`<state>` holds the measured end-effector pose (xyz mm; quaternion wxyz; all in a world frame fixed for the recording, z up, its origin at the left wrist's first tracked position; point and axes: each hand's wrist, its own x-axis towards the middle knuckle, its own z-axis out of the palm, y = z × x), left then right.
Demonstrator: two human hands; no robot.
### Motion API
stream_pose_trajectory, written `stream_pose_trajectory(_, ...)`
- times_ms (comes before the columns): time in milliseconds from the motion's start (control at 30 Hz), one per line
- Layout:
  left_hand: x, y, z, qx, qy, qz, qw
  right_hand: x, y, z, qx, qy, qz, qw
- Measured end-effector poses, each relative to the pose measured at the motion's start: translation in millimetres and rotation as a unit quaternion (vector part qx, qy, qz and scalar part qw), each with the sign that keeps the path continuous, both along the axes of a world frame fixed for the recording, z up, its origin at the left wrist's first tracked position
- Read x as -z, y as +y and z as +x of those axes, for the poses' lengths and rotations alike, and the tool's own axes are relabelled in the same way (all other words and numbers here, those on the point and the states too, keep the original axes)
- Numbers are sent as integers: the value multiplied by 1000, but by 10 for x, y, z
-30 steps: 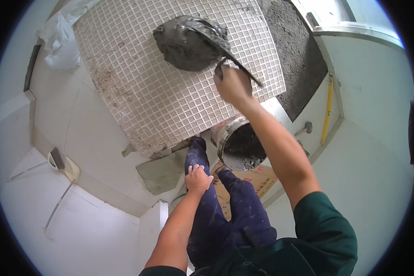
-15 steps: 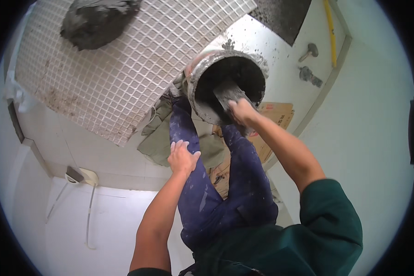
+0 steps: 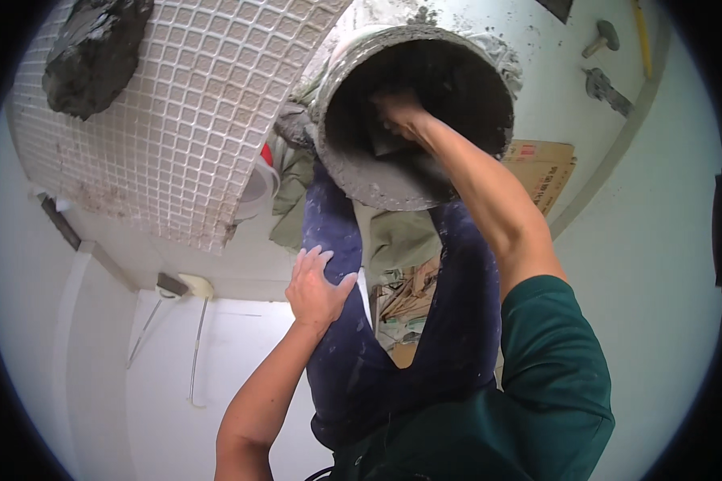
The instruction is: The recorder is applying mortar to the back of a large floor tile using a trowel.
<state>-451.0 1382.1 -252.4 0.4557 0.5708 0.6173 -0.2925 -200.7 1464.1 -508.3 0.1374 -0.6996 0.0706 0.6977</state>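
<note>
My right hand (image 3: pixel 403 114) reaches deep into a large mortar-caked bucket (image 3: pixel 393 183), closed around a trowel. The grey blade of the trowel (image 3: pixel 390 144) shows only in part in the dark interior; its handle is hidden in my grip. The bucket is tilted, its mouth facing me, above my lower legs. My left hand (image 3: pixel 319 293) rests on my left trouser leg (image 3: pixel 333 216), fingers spread and holding nothing. To the upper left lies a big tile (image 3: pixel 192 120) with its gridded back up, bearing a lump of dark grey mortar (image 3: pixel 100 56).
A hammer (image 3: pixel 602 38), a mortar-caked tool (image 3: pixel 607 90) and a yellow bar (image 3: pixel 643 40) lie by the right wall. Cardboard (image 3: pixel 541 172) is right of the bucket. Green cloth (image 3: pixel 405 240) and scraps (image 3: pixel 405 301) lie between my legs. A pale pail (image 3: pixel 257 188) stands beside the tile.
My right hand and the trowel have gone deeper into the bucket. The bucket appears larger and tipped more toward me. My left hand stays on my leg; the whole view has shifted.
</note>
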Motion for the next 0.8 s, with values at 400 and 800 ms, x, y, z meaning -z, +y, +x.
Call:
stream_pose_trajectory(400, -20, -170, 271, -4, 24, -15, 1000, -440, -516, 275, -193, -216, 292, 912)
stream_pose_trajectory(800, -170, 178, 162, -61, -11, -51, 997, -3126, -40, 305, -311, -156, 384, 855)
